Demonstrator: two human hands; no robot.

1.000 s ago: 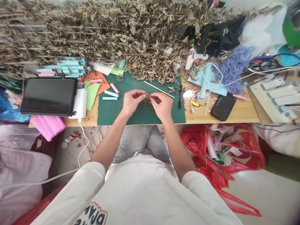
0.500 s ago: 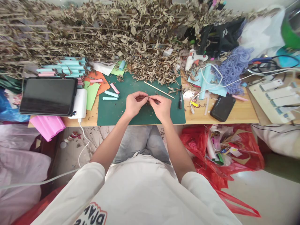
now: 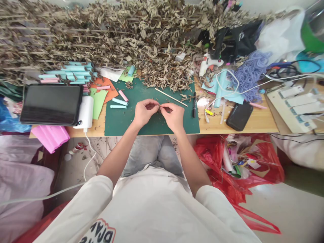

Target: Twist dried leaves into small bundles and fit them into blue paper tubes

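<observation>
Over the green cutting mat [image 3: 118, 123], my left hand [image 3: 144, 113] and my right hand [image 3: 173, 116] meet fingertip to fingertip. Both are closed in a pinch on a small brown bit of dried leaves [image 3: 159, 107], mostly hidden by the fingers. Behind my right hand a thin wooden stick [image 3: 171, 97] lies slantwise on the mat. A black pen [image 3: 194, 105] rests along the mat's right side. To the left of my left hand lie two blue paper tubes [image 3: 118, 106] and a pink one [image 3: 123, 96]. Loose dried leaves [image 3: 167, 76] are heaped at the mat's back edge.
Dried stalks [image 3: 101, 33] fill the back. On the left are a tablet [image 3: 52, 104], a white power bank [image 3: 84, 113] and stacked blue tubes [image 3: 73, 71]. To the right sit a glue gun [image 3: 209, 64], purple yarn [image 3: 250, 76], a black phone [image 3: 239, 116] and a power strip [image 3: 295, 104].
A second ago the fingertips were slightly apart with a leaf clump showing between them. They have since come together and cover most of it. Little differs over the last half second.
</observation>
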